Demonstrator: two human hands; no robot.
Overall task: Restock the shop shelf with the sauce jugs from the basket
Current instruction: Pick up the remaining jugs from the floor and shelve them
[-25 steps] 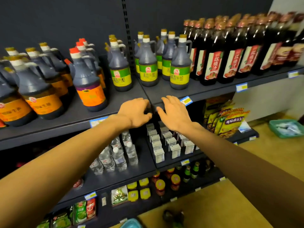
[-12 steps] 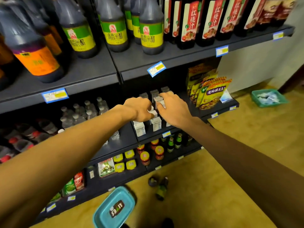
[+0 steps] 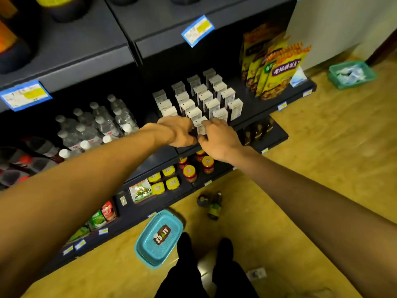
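Teal basket (image 3: 159,241) lies on the floor far below both hands' loosely curled, empty fingers (image 3: 211,123)

white cartons (image 3: 211,105) | water bottles (image 3: 103,123) | snack pouches (image 3: 277,69) | green tray (image 3: 352,74)

Landmark: white cartons (image 3: 206,100). They're packed tight in rows, no gaps for fingers. Water bottles (image 3: 101,123) crowd their left, snack bags (image 3: 277,69) their right. Bare shelf strip (image 3: 255,108) between cartons and bags. Shelf above overhangs.
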